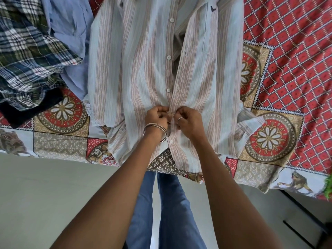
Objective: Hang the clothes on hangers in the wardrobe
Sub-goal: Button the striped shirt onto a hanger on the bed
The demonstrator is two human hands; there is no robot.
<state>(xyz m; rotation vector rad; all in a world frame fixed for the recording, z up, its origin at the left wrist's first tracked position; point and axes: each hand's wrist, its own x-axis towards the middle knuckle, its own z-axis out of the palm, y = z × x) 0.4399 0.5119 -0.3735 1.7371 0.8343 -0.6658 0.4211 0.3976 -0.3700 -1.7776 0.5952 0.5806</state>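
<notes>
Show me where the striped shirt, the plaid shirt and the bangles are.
striped shirt (143,56): head view, left front panel.
plaid shirt (27,51): head view, crumpled middle.
bangles (156,129): head view, band on left wrist.

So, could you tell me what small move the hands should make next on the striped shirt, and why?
Probably finish the button both hands are working: the left hand and right hand pinch the placket of the pale striped cotton shirt lying on the patterned bedsheet. Above them the front gapes open.
</notes>
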